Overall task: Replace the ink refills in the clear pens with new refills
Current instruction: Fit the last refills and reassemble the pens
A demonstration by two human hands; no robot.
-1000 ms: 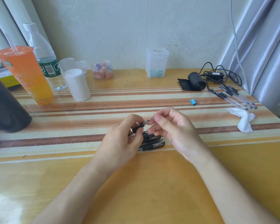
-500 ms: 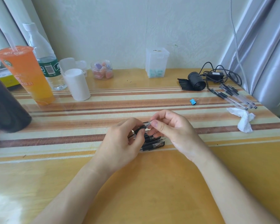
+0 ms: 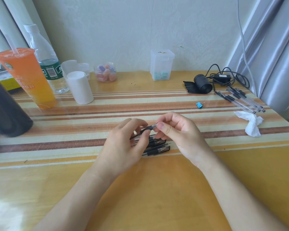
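Both hands meet above the middle of the table on one clear pen (image 3: 150,127) with a black grip. My left hand (image 3: 123,147) holds the pen's body, mostly hidden under its fingers. My right hand (image 3: 178,130) pinches the pen's tip end between thumb and forefinger. Just below the hands a small pile of clear pens (image 3: 157,147) with black grips and caps lies on the table. A row of several more clear pens (image 3: 240,99) lies at the far right.
An orange drink cup (image 3: 26,79), a water bottle (image 3: 45,60), a white cylinder (image 3: 80,87) and a dark container (image 3: 5,112) stand at the left. Behind are a candy jar (image 3: 105,72), a clear box (image 3: 162,65), a black roll with cables (image 3: 202,84), a blue clip (image 3: 199,105) and a crumpled tissue (image 3: 250,122).
The hands have drawn slightly closer together on the pen and my right fingers now cover more of its tip end. The pile and everything else stayed put.
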